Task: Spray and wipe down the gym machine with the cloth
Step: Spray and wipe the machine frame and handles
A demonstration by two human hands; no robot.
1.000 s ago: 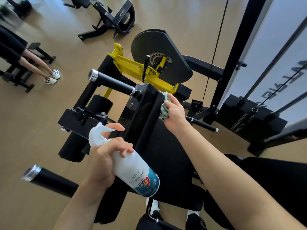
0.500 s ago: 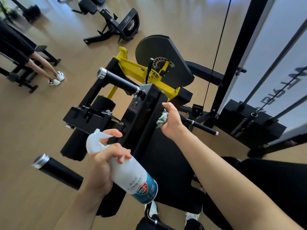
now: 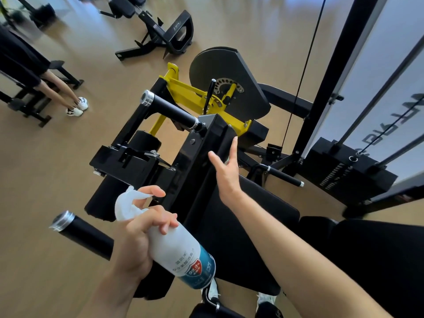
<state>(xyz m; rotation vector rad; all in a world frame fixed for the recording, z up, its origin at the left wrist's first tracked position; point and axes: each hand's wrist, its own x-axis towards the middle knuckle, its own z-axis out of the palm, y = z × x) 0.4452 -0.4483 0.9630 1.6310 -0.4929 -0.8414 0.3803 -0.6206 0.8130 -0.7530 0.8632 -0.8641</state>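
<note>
Up against the black upright column (image 3: 199, 157) of the black-and-yellow gym machine (image 3: 183, 88), the person's right hand (image 3: 226, 175) lies flat, fingers straight and slightly spread, forefinger tip reaching the column's top edge, thumb splayed wide. Only a pale sliver of the cloth (image 3: 226, 160) peeks out between thumb and forefinger; the rest sits hidden under the hand. Lower left, the left hand (image 3: 137, 237) grips the white plastic spray bottle with the blue label (image 3: 176, 251) round its neck, forefinger curled over the trigger, nozzle aimed at the column's side. Beneath the right forearm runs the black padded seat (image 3: 252, 216). A black grip bar with a chrome cap (image 3: 169, 109) juts leftward from the column top. Far left, another person's legs in white trainers (image 3: 76, 107) stand on the tan floor (image 3: 68, 168)
</note>
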